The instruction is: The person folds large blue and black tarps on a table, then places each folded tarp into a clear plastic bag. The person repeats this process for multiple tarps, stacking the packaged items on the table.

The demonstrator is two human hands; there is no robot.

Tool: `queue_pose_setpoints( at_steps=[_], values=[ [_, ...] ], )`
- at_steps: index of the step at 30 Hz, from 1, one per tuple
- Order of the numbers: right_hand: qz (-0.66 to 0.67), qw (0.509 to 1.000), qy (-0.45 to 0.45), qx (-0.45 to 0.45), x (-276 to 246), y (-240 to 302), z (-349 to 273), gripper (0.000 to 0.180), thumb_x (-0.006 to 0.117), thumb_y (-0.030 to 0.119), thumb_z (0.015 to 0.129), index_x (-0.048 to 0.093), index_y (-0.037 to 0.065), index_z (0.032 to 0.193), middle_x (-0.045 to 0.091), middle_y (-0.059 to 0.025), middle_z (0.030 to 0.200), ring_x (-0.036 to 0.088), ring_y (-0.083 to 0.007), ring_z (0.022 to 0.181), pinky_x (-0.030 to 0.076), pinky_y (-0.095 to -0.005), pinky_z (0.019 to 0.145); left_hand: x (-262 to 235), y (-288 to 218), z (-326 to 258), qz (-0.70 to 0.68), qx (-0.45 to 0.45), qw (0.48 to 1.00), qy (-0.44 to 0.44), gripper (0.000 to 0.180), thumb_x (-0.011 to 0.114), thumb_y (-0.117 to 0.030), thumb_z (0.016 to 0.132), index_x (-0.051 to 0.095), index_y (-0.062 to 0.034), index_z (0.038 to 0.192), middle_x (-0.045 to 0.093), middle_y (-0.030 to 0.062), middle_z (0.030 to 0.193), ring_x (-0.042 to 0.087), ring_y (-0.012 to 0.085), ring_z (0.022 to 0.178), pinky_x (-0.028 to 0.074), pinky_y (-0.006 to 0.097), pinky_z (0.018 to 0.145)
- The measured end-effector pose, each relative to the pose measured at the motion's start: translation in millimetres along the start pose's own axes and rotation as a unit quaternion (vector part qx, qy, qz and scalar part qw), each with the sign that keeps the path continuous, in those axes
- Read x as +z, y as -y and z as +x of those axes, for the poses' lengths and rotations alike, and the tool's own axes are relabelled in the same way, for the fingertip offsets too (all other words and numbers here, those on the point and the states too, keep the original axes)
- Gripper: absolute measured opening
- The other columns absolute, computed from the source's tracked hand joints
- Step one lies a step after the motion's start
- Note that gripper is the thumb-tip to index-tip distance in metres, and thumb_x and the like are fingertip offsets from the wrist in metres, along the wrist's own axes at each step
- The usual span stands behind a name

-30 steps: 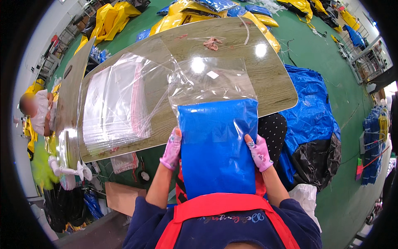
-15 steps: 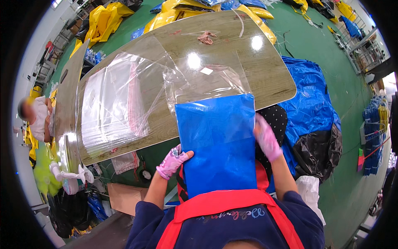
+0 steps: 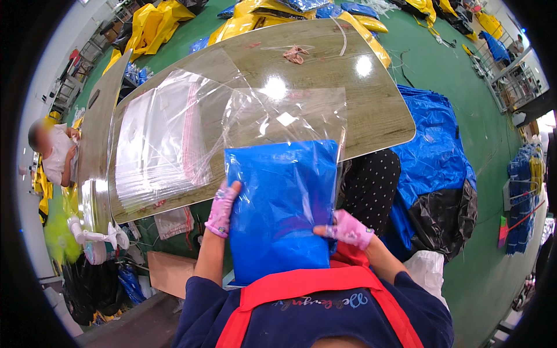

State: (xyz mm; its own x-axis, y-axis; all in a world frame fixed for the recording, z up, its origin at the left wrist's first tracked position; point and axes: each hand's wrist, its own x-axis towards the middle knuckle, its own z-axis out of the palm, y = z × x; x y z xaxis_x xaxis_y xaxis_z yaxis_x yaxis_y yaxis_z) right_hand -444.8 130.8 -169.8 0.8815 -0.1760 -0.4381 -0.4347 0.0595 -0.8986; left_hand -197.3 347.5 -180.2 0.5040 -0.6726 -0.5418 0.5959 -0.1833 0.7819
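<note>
A folded blue plastic sheet [image 3: 272, 214] lies in front of me, its far end resting at the table's near edge. A clear plastic bag [image 3: 249, 116] is drawn over it, and the bag's slack far end spreads on the table. In a pink patterned fingerless glove, my left hand [image 3: 221, 210] grips the left edge of the bundle, thumb on top. My right hand [image 3: 350, 229], gloved alike, holds the lower right edge, its thumb pressed on the top face and its other fingers hidden beneath.
A fanned stack of clear bags [image 3: 154, 145] covers the left of the wood-patterned table [image 3: 377, 110]. Blue and black sheeting [image 3: 432, 145] is heaped at the right. A cardboard box [image 3: 170, 272] and a small fan [image 3: 96, 232] are at the left. Another person [image 3: 55, 153] sits far left.
The blue sheet has shifted left, and the clear bag covers more of it. My right hand has moved down and left along its edge; my left hand has moved slightly up and left.
</note>
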Motion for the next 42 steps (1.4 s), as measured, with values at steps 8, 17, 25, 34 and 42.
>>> queue_pose_setpoints(
  at_steps=[8, 17, 25, 34, 42],
  values=[
    [0.130, 0.979, -0.116, -0.103, -10.8, 26.8, 29.4, 0.042, 0.065, 0.026, 0.093, 0.056, 0.001, 0.124, 0.065, -0.0054, 0.109, 0.058, -0.0125, 0.097, 0.048, -0.0301, 0.089, -2.4, -13.8, 14.0, 0.072, -0.017, 0.997, -0.028, 0.054, 0.055, -0.045, 0.096, 0.054, -0.0008, 0.126, 0.064, 0.0089, 0.110, 0.059, 0.0174, 0.096, 0.049, 0.033, 0.089],
    [0.250, 0.926, -0.222, -0.175, -41.3, 35.9, 79.7, 0.040, 0.056, 0.031, 0.098, 0.056, -0.001, 0.123, 0.062, -0.0046, 0.107, 0.055, -0.0115, 0.096, 0.045, -0.0267, 0.088, 15.4, -36.6, 30.1, 0.018, 0.083, 0.996, 0.040, 0.058, 0.066, -0.034, 0.090, 0.045, -0.0053, 0.136, 0.058, 0.0105, 0.124, 0.058, 0.0209, 0.106, 0.048, 0.034, 0.093],
    [0.056, 0.974, -0.217, -0.019, 13.6, -55.3, -1.6, 0.029, 0.065, 0.030, 0.093, 0.068, 0.001, 0.091, 0.061, 0.0059, 0.078, 0.050, -0.0032, 0.071, 0.044, -0.0217, 0.063, 7.5, 10.5, -16.6, 0.188, 0.051, 0.981, 0.021, 0.070, 0.075, -0.028, 0.083, 0.042, -0.0012, 0.139, 0.054, 0.0096, 0.131, 0.051, 0.0194, 0.118, 0.037, 0.034, 0.105],
    [0.078, 0.986, -0.133, -0.070, -60.7, -1.8, 33.8, 0.038, 0.066, 0.032, 0.091, 0.060, 0.000, 0.112, 0.065, -0.0026, 0.097, 0.061, -0.0109, 0.080, 0.053, -0.0279, 0.071, 39.9, -12.8, 37.2, 0.111, 0.040, 0.993, 0.015, 0.045, 0.069, -0.038, 0.088, 0.061, -0.0024, 0.114, 0.067, 0.0046, 0.099, 0.060, 0.0132, 0.087, 0.050, 0.030, 0.077],
    [0.189, 0.981, -0.036, -0.018, 13.8, -42.2, -33.7, 0.074, 0.075, 0.035, 0.084, 0.040, 0.002, 0.140, 0.057, -0.0103, 0.127, 0.053, -0.0179, 0.116, 0.041, -0.0320, 0.102, -8.1, 59.2, -52.0, 0.155, 0.002, 0.987, 0.049, 0.086, 0.075, -0.031, 0.080, 0.028, -0.0019, 0.146, 0.049, 0.0104, 0.135, 0.048, 0.0211, 0.122, 0.038, 0.034, 0.104]
  ],
)
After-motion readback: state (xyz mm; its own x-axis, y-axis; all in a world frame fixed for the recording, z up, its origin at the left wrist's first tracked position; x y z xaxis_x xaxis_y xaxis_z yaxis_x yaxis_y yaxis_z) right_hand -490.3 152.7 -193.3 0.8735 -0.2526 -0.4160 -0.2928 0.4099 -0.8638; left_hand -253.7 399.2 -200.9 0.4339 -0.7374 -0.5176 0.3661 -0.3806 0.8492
